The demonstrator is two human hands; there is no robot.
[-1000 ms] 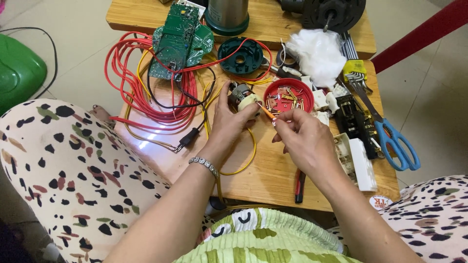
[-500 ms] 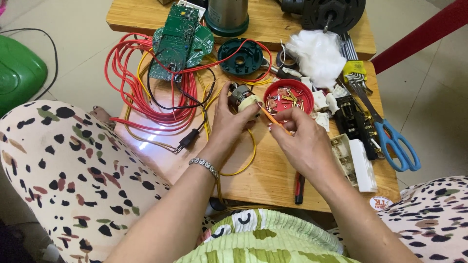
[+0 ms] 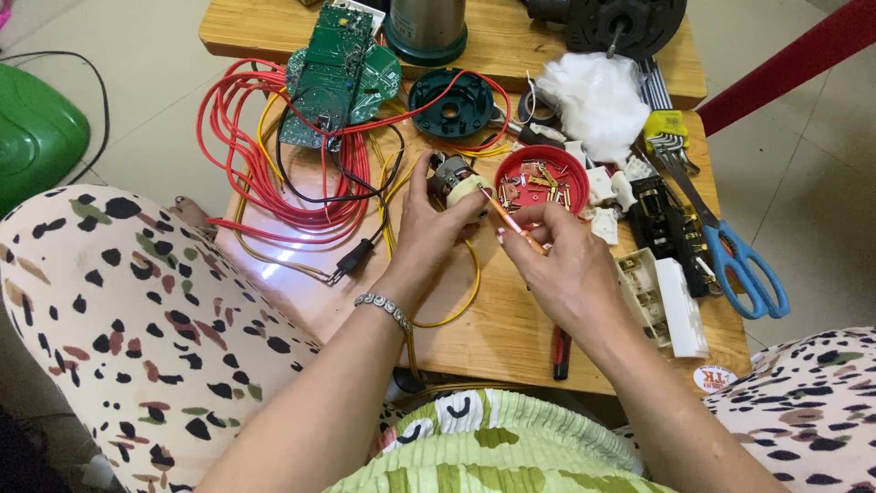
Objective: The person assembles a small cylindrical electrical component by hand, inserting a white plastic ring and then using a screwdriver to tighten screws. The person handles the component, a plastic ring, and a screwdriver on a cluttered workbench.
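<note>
My left hand [image 3: 427, 230] grips a small electric motor [image 3: 453, 180] with a cream plastic end, held just above the wooden table [image 3: 474, 319]. My right hand [image 3: 558, 265] pinches a thin orange-handled screwdriver [image 3: 505, 213] whose tip points at the motor's end. A red round lid [image 3: 547, 170] with several small metal parts lies right behind the hands. A yellow wire [image 3: 461, 301] loops under my left hand.
Coiled red wire [image 3: 246, 155], a green circuit board [image 3: 333, 68], a dark green round part [image 3: 452, 102], white wadding [image 3: 593, 96], blue scissors [image 3: 744, 269], white plastic blocks [image 3: 671, 306] and a red-black tool [image 3: 561, 351] crowd the table. A green object [image 3: 32, 137] sits on the floor at left.
Both hands have stayed over the same spot. The screwdriver's tip has shifted slightly against the motor; nothing was let go.
</note>
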